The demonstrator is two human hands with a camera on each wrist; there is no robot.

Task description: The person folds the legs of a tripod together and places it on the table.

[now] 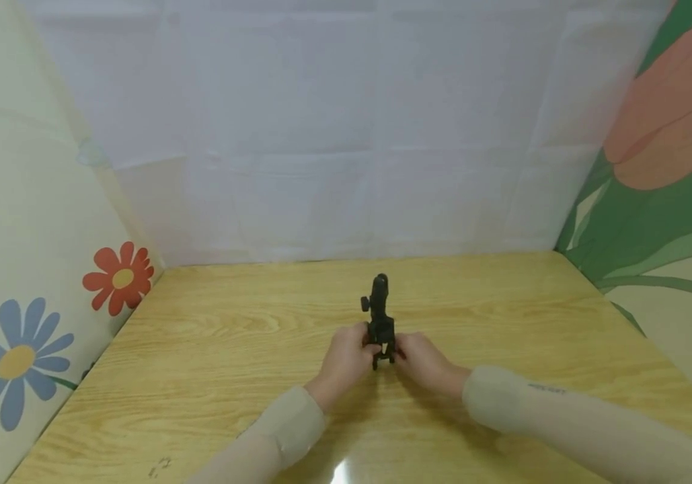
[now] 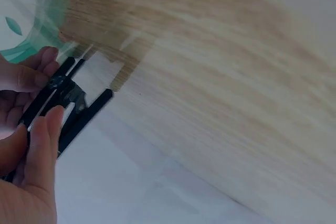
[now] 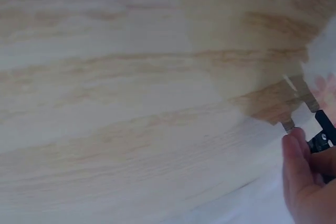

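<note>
A black folding stand (image 1: 380, 306) with a small side knob (image 1: 365, 304) stands over the middle of the table, its long part pointing away from me. My left hand (image 1: 348, 359) grips its near end from the left, thumb and fingers around the lower part. From the right, my right hand (image 1: 432, 366) pinches the same end. In the left wrist view, slim parallel black bars (image 2: 86, 120) and a hinge with a screw show between both hands. The right wrist view has my right hand (image 3: 307, 182) with its fingertips at a bar (image 3: 324, 123).
The wood-grain table (image 1: 231, 336) meets a creased white sheet (image 1: 291, 134) at the back. Panels with painted flowers (image 1: 122, 277) flank it left and right. Small dark marks (image 1: 160, 466) lie on the near left tabletop.
</note>
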